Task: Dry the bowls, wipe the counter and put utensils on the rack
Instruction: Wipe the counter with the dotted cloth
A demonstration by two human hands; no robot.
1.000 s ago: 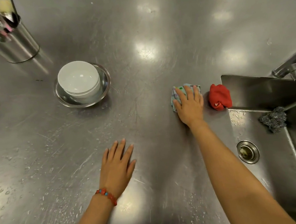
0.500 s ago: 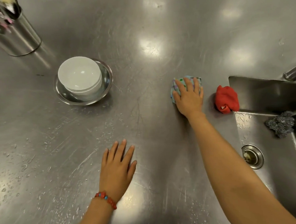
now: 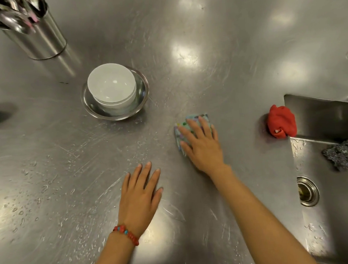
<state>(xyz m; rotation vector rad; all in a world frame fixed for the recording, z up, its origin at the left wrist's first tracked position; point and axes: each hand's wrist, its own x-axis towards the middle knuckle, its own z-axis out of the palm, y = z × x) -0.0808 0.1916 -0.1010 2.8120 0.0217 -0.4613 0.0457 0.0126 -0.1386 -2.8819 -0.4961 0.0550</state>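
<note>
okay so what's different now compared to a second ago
The right hand has slid the patterned cloth left across the counter, away from the red rag. The left hand still lies flat; bowls and rag are unmoved.

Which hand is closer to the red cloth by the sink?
Right. The right hand presses the patterned cloth, left of the red cloth; the left hand lies flat, farther left and nearer the person.

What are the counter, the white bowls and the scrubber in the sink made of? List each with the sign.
Counter: apparently stainless steel, brushed; it shows fine scratches and blurred light glare.
White bowls: likely glazed ceramic or melamine; smooth, glossy, with small highlights, so the look leaves it open.
Scrubber: seemingly steel wool; a grey, tangled, glinting wad.
</note>
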